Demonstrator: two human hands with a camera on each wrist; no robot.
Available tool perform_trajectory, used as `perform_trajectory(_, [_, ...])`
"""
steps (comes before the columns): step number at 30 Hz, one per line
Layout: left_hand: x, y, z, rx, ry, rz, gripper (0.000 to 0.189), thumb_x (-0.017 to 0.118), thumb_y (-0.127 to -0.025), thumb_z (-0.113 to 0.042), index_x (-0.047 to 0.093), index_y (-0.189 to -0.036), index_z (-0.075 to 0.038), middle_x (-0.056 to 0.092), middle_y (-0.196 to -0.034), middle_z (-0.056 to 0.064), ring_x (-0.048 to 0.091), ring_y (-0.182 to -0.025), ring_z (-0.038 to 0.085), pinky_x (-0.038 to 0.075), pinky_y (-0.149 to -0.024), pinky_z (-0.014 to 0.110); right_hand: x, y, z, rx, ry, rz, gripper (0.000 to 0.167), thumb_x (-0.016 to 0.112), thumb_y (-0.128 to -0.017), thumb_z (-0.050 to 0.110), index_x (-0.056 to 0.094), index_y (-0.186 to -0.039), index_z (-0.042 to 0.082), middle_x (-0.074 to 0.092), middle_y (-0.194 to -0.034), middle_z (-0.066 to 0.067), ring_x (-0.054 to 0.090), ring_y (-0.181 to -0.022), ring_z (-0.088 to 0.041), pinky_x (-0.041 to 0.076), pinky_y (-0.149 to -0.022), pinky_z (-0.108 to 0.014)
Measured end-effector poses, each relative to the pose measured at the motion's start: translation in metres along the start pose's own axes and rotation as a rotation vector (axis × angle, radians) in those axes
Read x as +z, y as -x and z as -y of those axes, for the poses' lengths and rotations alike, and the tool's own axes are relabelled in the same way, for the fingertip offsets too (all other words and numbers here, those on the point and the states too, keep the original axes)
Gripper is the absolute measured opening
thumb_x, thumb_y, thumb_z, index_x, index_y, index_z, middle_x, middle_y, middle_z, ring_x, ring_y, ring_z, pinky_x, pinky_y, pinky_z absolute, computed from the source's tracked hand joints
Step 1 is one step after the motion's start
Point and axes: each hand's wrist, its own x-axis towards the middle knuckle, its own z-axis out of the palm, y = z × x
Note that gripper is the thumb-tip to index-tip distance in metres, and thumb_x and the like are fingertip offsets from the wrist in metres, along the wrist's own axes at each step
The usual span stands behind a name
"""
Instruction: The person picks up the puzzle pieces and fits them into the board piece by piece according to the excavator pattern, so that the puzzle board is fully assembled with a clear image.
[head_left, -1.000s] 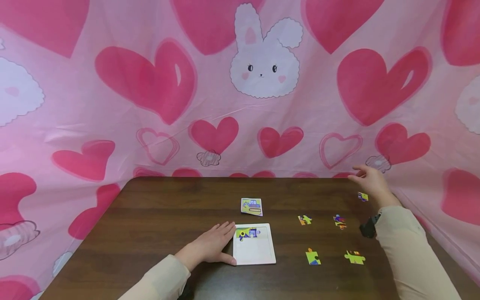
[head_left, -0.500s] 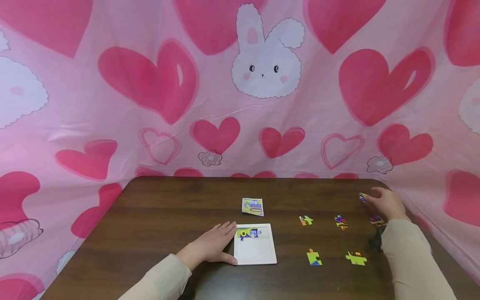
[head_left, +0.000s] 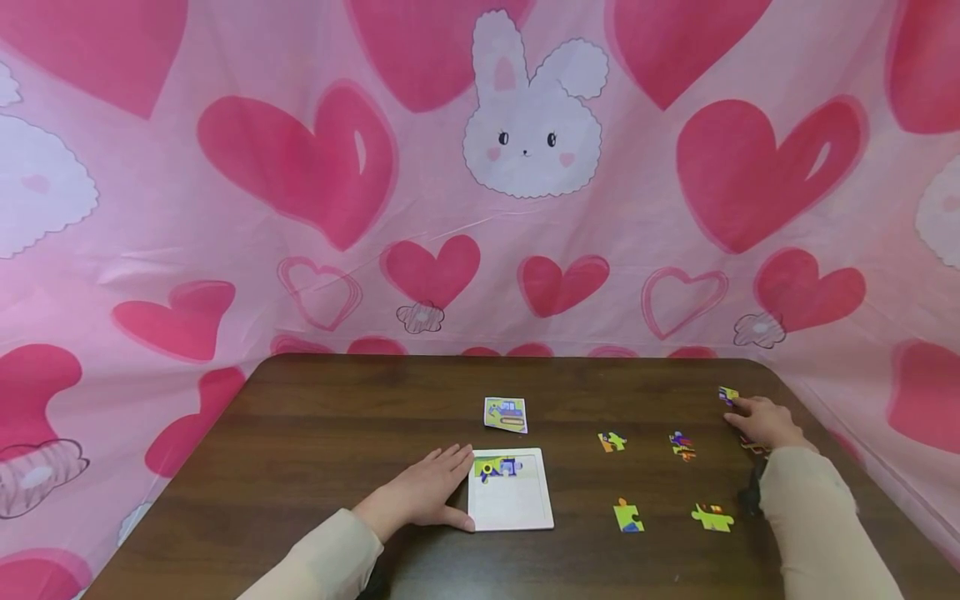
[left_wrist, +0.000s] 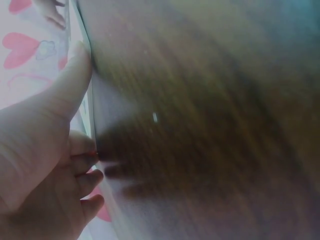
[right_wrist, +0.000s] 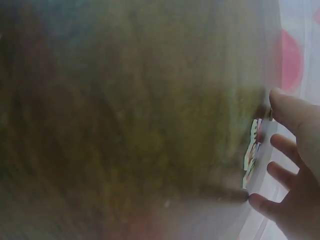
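My left hand (head_left: 423, 492) lies flat at the left edge of a white puzzle tray (head_left: 510, 504), thumb near its lower corner and fingers at its upper corner. Joined jigsaw pieces (head_left: 497, 467) fill part of the tray's top. At the far right my right hand (head_left: 768, 423) reaches over the table, its fingers spread in the right wrist view. Its fingertips are at the edge of a yellow and purple jigsaw piece (head_left: 727, 395). Another jigsaw piece (head_left: 753, 447) is partly covered by this hand.
Several loose pieces lie right of the tray: a green-orange piece (head_left: 612, 442), a purple-orange piece (head_left: 682, 446), a green-blue piece (head_left: 627, 516) and a lime piece (head_left: 712, 517). A picture card (head_left: 506, 414) lies behind the tray. A pink heart-patterned cloth (head_left: 420, 208) hangs beyond the wooden table (head_left: 337, 408).
My right hand has come down from above the far right of the table to the yellow and purple piece, then lowered slightly. My left hand stays at the tray.
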Motion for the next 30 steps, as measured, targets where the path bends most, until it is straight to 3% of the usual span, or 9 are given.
perform_trajectory(5, [0.001,-0.001,0.002,0.001,0.001,0.001,0.093,0.062,-0.075,-0.060,0.035,-0.140,0.000,0.028,-0.147,0.013,0.024,-0.134,0.027,0.021,-0.107,0.042,0.006,-0.002,0.001,-0.069,-0.004,-0.110,0.040,0.059,-0.088,0.019,0.054,-0.113,-0.012,0.049,-0.112,-0.035,0.045,-0.099,-0.055,0.039,-0.070,-0.065])
perform_trajectory(8, [0.002,-0.001,0.002,0.005,0.001,-0.002,0.093,0.063,-0.075,-0.060,0.034,-0.140,0.000,0.028,-0.147,0.014,0.024,-0.134,0.027,0.021,-0.107,0.042,0.008,-0.003,0.003,-0.110,-0.026,-0.142,0.031,0.061,-0.085,0.013,0.060,-0.103,-0.011,0.058,-0.097,-0.030,0.057,-0.080,-0.043,0.044,-0.066,-0.056])
perform_trajectory(13, [0.002,-0.001,0.002,0.007,0.005,0.000,0.093,0.062,-0.075,-0.060,0.035,-0.140,0.000,0.028,-0.147,0.014,0.024,-0.134,0.028,0.021,-0.107,0.042,0.009,-0.006,0.005,-0.127,-0.022,-0.155,0.023,0.065,-0.082,0.015,0.066,-0.093,-0.005,0.064,-0.083,-0.020,0.055,-0.063,-0.023,0.044,-0.059,-0.048])
perform_trajectory(18, [0.002,-0.001,0.002,0.007,0.003,-0.002,0.092,0.063,-0.075,-0.059,0.035,-0.140,0.001,0.028,-0.147,0.014,0.024,-0.134,0.027,0.021,-0.107,0.042,0.012,-0.011,0.006,-0.107,0.003,-0.128,0.039,0.067,-0.082,0.021,0.060,-0.106,-0.010,0.062,-0.093,-0.025,0.057,-0.076,-0.035,0.042,-0.063,-0.055])
perform_trajectory(23, [0.002,-0.002,0.002,-0.002,-0.009,0.003,0.093,0.062,-0.075,-0.061,0.035,-0.140,-0.001,0.028,-0.147,0.013,0.024,-0.134,0.027,0.021,-0.107,0.042,0.013,-0.014,0.005,-0.073,0.025,-0.069,0.045,0.066,-0.084,0.025,0.055,-0.109,-0.011,0.056,-0.089,-0.026,0.051,-0.087,-0.046,0.040,-0.066,-0.063])
perform_trajectory(30, [0.002,-0.001,0.001,-0.004,-0.013,0.001,0.093,0.062,-0.075,-0.060,0.036,-0.140,-0.001,0.029,-0.147,0.013,0.024,-0.134,0.026,0.022,-0.107,0.042,0.011,-0.014,0.006,-0.054,0.023,-0.065,0.041,0.066,-0.084,0.027,0.059,-0.103,-0.008,0.055,-0.087,-0.024,0.051,-0.083,-0.045,0.040,-0.063,-0.063])
